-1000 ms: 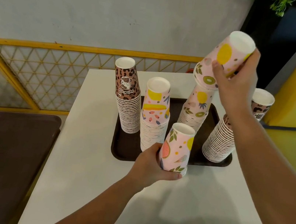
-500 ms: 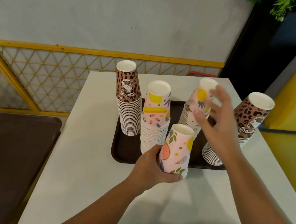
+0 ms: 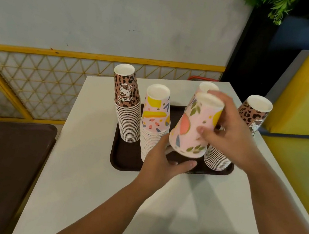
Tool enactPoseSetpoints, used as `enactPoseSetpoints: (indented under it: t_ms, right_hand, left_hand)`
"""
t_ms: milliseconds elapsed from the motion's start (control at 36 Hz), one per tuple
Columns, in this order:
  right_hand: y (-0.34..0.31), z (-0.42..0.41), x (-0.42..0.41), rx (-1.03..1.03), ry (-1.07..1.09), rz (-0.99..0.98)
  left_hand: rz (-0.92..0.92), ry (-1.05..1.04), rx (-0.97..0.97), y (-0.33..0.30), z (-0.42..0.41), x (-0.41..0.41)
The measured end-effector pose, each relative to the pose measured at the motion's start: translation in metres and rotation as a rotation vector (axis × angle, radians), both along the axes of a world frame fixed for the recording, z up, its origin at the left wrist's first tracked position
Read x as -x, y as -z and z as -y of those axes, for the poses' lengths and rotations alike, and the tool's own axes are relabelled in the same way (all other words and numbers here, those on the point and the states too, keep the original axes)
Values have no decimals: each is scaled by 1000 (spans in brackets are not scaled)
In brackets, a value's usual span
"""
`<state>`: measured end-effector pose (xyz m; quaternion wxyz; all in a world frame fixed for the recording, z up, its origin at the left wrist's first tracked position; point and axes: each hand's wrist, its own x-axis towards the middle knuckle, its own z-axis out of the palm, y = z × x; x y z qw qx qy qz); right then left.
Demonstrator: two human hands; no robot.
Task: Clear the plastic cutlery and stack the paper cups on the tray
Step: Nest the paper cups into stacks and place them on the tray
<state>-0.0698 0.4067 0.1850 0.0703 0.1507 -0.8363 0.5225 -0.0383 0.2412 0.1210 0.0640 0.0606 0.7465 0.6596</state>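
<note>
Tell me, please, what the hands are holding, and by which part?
The right hand grips an upturned pink cup by its side wall. The left hand is open just below its rim, holding nothing.

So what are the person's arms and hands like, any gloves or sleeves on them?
Both arms are bare to the frame's edge: no sleeve shows in this picture. The left hand and right hand wear no gloves, and I see no rings, watch or bracelet, though motion blur softens the fingers.
</note>
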Motion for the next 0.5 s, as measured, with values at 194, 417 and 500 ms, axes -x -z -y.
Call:
enactPoseSetpoints:
  t_ms: [194,417,500]
  right_hand:
    - [-46,0,26,163,263,-369]
    - [-53,10,78,83,481,-457]
    - [-39,11,94,53,492,-391]
  left_hand:
    - [-112,-39,-85,-41,-23,26]
    - [-203,-194,-110,-85,-55,67]
    - [-201,-208,-144,-87,-63,81]
